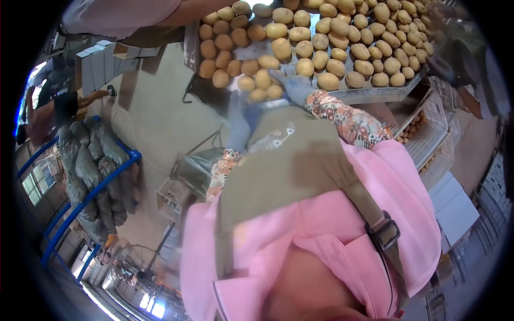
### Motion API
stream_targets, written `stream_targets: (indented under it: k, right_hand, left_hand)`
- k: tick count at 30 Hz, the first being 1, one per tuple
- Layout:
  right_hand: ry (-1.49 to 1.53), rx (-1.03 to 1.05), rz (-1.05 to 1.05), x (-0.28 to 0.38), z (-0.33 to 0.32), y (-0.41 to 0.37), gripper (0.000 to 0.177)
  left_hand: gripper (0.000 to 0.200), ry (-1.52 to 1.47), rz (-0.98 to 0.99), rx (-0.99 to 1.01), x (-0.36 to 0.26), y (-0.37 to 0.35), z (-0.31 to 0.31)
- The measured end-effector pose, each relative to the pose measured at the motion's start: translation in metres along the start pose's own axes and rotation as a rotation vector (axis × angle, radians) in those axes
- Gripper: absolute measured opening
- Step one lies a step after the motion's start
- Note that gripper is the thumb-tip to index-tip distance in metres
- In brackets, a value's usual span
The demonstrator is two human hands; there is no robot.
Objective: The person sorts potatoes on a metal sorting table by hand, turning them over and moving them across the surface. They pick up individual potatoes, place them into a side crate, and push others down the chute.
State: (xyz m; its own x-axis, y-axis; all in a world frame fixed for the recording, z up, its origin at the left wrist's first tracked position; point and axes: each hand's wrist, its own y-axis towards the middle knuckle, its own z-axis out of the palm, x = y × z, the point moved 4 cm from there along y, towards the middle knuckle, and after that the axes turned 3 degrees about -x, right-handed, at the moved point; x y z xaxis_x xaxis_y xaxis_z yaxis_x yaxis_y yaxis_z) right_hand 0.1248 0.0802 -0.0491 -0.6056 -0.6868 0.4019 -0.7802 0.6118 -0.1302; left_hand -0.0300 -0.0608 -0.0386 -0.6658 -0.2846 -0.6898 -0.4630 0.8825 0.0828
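Many potatoes (319, 41) lie on a metal sorting table (375, 95) in front of my body. Grey gloves cover both of my hands. My right hand (296, 87) is at the near edge of the table, its fingers stretched out beside a small cluster of potatoes (262, 80). On the other side of that cluster is my left hand (237, 122), somewhat blurred, with its fingers extended upward along the table edge. Neither hand is wrapped round a potato. Browner, rounder potatoes (224, 41) sit in a group at the table's left end.
Plastic crates (428, 125) with potatoes inside stand below the table on the right. Filled sacks (88, 160) are stacked on a blue-framed cart (115, 174) at left. Cardboard boxes (96, 67) stand on the floor. Other people's arms (187, 12) are by the table.
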Motion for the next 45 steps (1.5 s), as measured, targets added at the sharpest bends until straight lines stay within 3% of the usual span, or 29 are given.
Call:
stream_targets:
  k: [1, 3, 7, 8, 9, 11, 12, 14, 16, 18, 19, 21, 22, 25, 31, 35, 37, 41, 42, 43, 44, 45]
  right_hand:
    - [0.003, 0.001, -0.002, 0.001, -0.003, 0.005, 0.063]
    - [0.087, 0.322, 0.069, 0.002, 0.0, 0.017, 0.073]
    - [-0.051, 0.222, 0.171, -0.003, 0.015, 0.028, 0.053]
    - [-0.012, 0.18, 0.105, -0.007, 0.02, 0.027, 0.05]
    - [0.025, 0.141, 0.037, -0.009, 0.017, 0.026, 0.048]
    - [-0.002, 0.13, 0.057, -0.016, 0.017, 0.026, 0.046]
    - [0.046, 0.142, 0.108, -0.016, 0.008, 0.027, 0.044]
    - [0.108, 0.158, 0.17, -0.01, 0.014, 0.024, 0.043]
    - [-0.115, -0.003, 0.019, 0.001, 0.022, 0.028, 0.04]
    - [-0.123, 0.057, 0.079, 0.003, 0.026, 0.039, 0.039]
    - [-0.125, 0.12, 0.134, 0.002, 0.026, 0.04, 0.038]
    - [-0.024, 0.113, 0.142, -0.005, 0.015, 0.034, 0.041]
    - [-0.012, 0.165, 0.14, -0.008, 0.014, 0.035, 0.041]
    - [-0.03, 0.176, 0.11, -0.01, 0.006, 0.032, 0.041]
    - [-0.069, 0.209, 0.108, -0.005, 0.018, 0.035, 0.041]
    - [-0.046, -0.023, 0.094, 0.006, 0.043, 0.028, 0.038]
    - [-0.031, 0.218, 0.188, 0.008, 0.043, 0.03, 0.049]
    - [0.193, 0.22, 0.147, -0.005, 0.005, 0.023, 0.046]
    - [0.353, -0.002, 0.096, -0.014, 0.011, 0.019, 0.044]
    - [0.357, 0.005, 0.083, -0.013, 0.005, 0.015, 0.044]
    - [0.821, 0.008, 0.223, -0.014, 0.001, 0.009, 0.051]
    - [1.277, 0.018, 0.368, -0.019, -0.001, 0.002, 0.058]
  left_hand:
    - [0.048, 0.003, -0.002, 0.0, 0.001, 0.005, 0.003]
    - [0.046, -0.087, 0.059, -0.014, 0.0, 0.019, 0.008]
    - [0.039, 0.026, 0.212, -0.025, -0.048, 0.049, 0.0]
    - [0.038, -0.253, -0.048, 0.013, -0.056, 0.053, 0.003]
    - [0.038, -0.262, -0.042, 0.015, -0.055, 0.055, 0.006]
    - [0.037, -0.134, 0.241, -0.031, -0.062, 0.056, 0.009]
    - [0.037, -0.198, 0.102, -0.034, -0.064, 0.055, 0.01]
    - [0.036, -0.183, 0.108, -0.025, -0.064, 0.048, 0.007]
    - [0.035, -0.174, 0.122, -0.023, -0.063, 0.046, 0.004]
    - [0.03, 0.018, 0.301, 0.0, -0.066, 0.045, 0.0]
    - [0.03, 0.014, 0.302, 0.002, -0.068, 0.045, 0.001]
    - [0.031, -0.192, 0.036, 0.003, -0.06, 0.046, -0.001]
    - [0.03, -0.202, 0.019, -0.021, -0.057, 0.047, 0.0]
    - [0.03, -0.148, 0.117, -0.06, -0.065, 0.048, -0.006]
    - [0.031, -0.262, 0.044, -0.033, -0.049, 0.045, 0.005]
    - [0.033, -0.324, -0.008, -0.011, -0.049, 0.046, 0.006]
    - [0.034, -0.299, -0.006, -0.021, -0.053, 0.048, 0.007]
    - [0.037, -0.063, 0.197, 0.027, -0.075, 0.05, -0.001]
    - [0.037, -0.027, 0.253, 0.015, -0.078, 0.05, -0.001]
    - [0.037, 0.013, 0.306, 0.007, -0.079, 0.049, -0.002]
    - [0.035, -0.157, 0.176, 0.012, -0.06, 0.051, 0.005]
    - [0.035, -0.154, 0.164, 0.002, -0.061, 0.052, 0.001]
